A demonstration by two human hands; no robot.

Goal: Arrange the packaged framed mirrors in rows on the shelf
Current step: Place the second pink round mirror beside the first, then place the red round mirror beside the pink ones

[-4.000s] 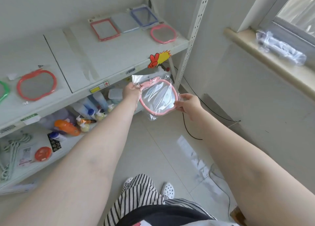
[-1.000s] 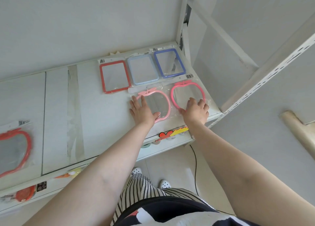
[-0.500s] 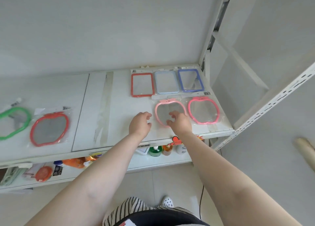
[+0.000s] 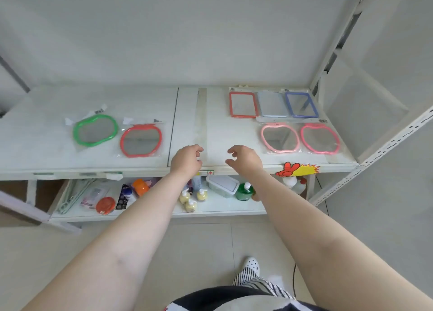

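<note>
On the white shelf (image 4: 187, 123), at the right, a back row holds three rectangular packaged mirrors: a red one (image 4: 243, 104), a pale blue one (image 4: 272, 104), a dark blue one (image 4: 301, 105). In front of them lie a light pink apple-shaped mirror (image 4: 279, 137) and a deeper pink one (image 4: 320, 138). At the left lie a green apple-shaped mirror (image 4: 95, 129) and a red one (image 4: 141, 140), askew. My left hand (image 4: 186, 160) and my right hand (image 4: 244, 158) hover over the shelf's front middle, fingers loosely curled, holding nothing.
A lower shelf (image 4: 222, 207) carries soap bottles (image 4: 191, 199), a green bottle (image 4: 244, 191), a clear lidded box (image 4: 222, 185), an orange bottle and hangers. A perforated metal upright (image 4: 375, 156) stands at the right. A black cable lies on the tiled floor.
Both hands have let go of the light pink mirror, which now lies in the front row, and have moved left to the shelf's middle. The view has swung left.
</note>
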